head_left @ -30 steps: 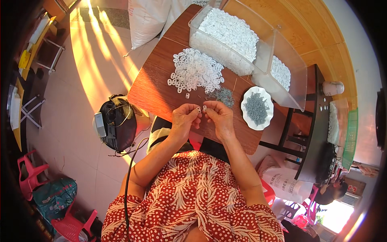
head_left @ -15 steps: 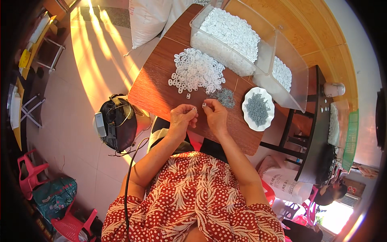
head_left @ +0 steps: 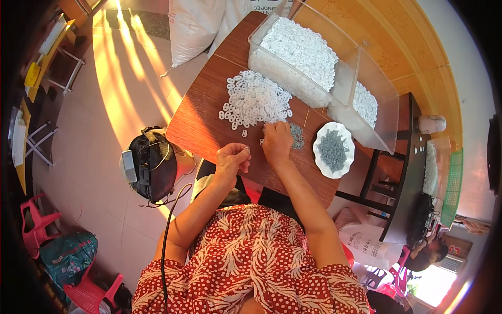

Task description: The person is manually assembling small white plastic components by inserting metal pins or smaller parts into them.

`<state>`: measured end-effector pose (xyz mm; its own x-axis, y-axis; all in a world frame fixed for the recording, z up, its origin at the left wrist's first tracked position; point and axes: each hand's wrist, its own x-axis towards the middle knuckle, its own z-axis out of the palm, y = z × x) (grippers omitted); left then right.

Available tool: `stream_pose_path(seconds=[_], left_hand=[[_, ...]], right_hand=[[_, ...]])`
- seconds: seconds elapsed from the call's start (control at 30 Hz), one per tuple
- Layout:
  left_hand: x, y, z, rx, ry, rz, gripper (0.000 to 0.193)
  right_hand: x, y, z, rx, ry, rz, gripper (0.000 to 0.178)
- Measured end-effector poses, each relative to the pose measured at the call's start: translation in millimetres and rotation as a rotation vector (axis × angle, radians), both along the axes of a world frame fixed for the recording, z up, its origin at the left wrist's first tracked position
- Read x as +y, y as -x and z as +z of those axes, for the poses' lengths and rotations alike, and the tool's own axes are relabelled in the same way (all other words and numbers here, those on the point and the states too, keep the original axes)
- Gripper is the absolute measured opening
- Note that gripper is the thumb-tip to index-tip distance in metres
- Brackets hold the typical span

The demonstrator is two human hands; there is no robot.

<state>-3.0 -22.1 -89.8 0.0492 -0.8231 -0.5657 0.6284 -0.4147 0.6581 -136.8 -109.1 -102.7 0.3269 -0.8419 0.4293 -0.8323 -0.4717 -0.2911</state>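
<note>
Pieces (head_left: 255, 98), white, piled just beyond right grip (head_left: 277, 142).

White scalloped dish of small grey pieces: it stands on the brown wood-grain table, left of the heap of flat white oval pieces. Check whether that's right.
Left is wrong: the head view shows the white scalloped dish right of the heap of flat white oval pieces. It does stand on the brown wood-grain table, holding small grey pieces.

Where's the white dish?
In the head view, the white dish sits at right on the table, right of the loose grey pile, near the clear bin.
</note>
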Motion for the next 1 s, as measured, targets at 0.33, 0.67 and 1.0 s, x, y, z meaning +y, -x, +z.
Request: stream_pose_path(seconds=[0.33,0.67,1.0], left_hand=[[0.6,0.2,2.6,0.002,0.011,0.0,0.008],[5.0,7.1,49.6,0.084,0.157,-0.073,0.01],[11.5,19.8,70.7,0.021,0.246,-0.13,0.012]], right_hand=[[-10.6,-2.7,5.0,0.172,-0.018,0.176,0.01],[47.1,23.8,87.1,-0.82,-0.967,-0.016,0.009],[65.7,34.8,106.0,-1.151,-1.013,0.111,0.012]])
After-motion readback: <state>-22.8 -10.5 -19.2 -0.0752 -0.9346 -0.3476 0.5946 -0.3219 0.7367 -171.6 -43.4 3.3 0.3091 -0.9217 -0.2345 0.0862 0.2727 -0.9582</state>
